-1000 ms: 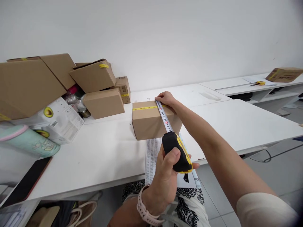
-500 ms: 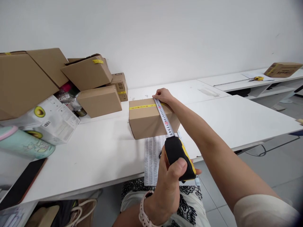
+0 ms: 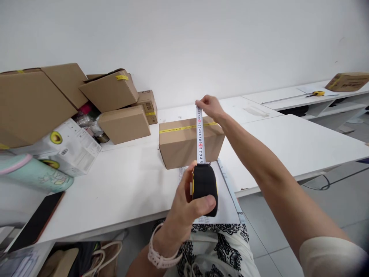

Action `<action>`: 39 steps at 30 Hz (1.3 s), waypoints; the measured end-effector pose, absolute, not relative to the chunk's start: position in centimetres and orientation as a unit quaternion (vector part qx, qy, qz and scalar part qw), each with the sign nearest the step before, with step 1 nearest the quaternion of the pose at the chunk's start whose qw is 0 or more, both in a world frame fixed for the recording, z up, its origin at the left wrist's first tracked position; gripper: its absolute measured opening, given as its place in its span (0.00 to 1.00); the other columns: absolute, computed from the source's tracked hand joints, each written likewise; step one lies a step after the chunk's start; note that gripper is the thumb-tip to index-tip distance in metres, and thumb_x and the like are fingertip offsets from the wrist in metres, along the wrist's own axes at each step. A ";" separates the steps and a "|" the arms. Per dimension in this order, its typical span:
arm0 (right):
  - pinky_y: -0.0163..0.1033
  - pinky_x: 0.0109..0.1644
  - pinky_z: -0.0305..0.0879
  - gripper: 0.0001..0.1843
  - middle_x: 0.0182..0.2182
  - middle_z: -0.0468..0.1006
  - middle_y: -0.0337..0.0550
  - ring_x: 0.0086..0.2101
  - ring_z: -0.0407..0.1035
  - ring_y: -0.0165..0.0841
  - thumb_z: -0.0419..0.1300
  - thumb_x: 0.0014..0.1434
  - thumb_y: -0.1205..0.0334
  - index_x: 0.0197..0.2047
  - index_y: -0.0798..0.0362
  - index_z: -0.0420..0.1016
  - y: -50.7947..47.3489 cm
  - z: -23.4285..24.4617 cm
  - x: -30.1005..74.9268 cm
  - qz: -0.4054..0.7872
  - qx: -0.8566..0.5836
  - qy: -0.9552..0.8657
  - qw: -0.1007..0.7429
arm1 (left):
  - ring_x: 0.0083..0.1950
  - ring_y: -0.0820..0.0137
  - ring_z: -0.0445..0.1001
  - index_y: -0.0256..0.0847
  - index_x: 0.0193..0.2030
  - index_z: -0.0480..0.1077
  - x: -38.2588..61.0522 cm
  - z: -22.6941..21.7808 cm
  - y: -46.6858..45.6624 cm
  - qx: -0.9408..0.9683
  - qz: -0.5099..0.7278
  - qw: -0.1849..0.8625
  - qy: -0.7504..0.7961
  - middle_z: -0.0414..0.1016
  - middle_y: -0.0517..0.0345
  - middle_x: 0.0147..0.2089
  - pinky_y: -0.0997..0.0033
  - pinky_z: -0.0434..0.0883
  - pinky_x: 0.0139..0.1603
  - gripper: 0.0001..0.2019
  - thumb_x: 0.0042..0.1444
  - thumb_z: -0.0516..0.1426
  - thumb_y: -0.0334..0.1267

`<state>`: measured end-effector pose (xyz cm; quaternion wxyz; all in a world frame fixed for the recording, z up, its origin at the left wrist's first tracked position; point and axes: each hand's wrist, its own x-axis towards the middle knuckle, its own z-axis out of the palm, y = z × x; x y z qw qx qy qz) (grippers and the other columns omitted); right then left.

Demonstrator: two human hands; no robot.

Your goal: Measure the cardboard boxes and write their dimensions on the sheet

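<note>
My left hand (image 3: pixel 188 202) is wrapped round the black and yellow case of a tape measure (image 3: pixel 204 188), thumb on its front. The white blade (image 3: pixel 200 134) runs up from the case to my right hand (image 3: pixel 210 107), which pinches the blade's end in the air above the far edge of a cardboard box (image 3: pixel 181 148). That box, sealed with a yellow tape strip, sits on the white table (image 3: pixel 121 188). The blade hangs over the box, lifted off its top. A printed sheet (image 3: pixel 221 207) lies under the box's near side and overhangs the table edge.
A pile of cardboard boxes (image 3: pixel 115 92) and a white carton with avocado marks (image 3: pixel 69 148) fill the table's left. A pale green bottle (image 3: pixel 31 173) and a dark flat slab (image 3: pixel 37 221) lie at the near left. On the far right bench sit another box (image 3: pixel 346 80) and a yellow tape measure (image 3: pixel 318 93).
My right hand has lifted the blade's end off the box's far edge and moved it up and right. The case in my left hand has swung left, so the blade now runs near vertical.
</note>
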<state>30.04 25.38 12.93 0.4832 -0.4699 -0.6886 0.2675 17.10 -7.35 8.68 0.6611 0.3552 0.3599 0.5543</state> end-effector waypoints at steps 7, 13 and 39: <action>0.47 0.52 0.70 0.22 0.39 0.81 0.46 0.45 0.73 0.39 0.58 0.65 0.39 0.35 0.49 0.77 11.4 14.9 32.2 0.306 -0.327 -0.770 0.454 | 0.54 0.55 0.76 0.57 0.74 0.56 14.1 9.9 -6.3 0.458 0.555 0.583 0.377 0.75 0.50 0.59 0.61 0.77 0.49 0.56 0.38 0.75 0.34; 0.51 0.55 0.71 0.22 0.46 0.82 0.48 0.49 0.74 0.42 0.56 0.65 0.40 0.43 0.48 0.80 8.9 7.4 37.0 0.288 -0.462 -0.640 0.542 | 0.51 0.53 0.78 0.52 0.69 0.66 11.0 7.6 -4.7 0.453 0.657 0.468 0.380 0.74 0.48 0.60 0.61 0.80 0.45 0.55 0.29 0.77 0.32; 0.47 0.41 0.63 0.23 0.29 0.76 0.50 0.35 0.71 0.45 0.56 0.64 0.40 0.27 0.51 0.68 17.1 7.4 35.2 0.170 -0.626 -0.687 0.327 | 0.45 0.54 0.79 0.45 0.45 0.75 2.2 11.3 9.5 0.367 0.657 0.515 0.410 0.80 0.50 0.47 0.53 0.82 0.36 0.20 0.47 0.68 0.49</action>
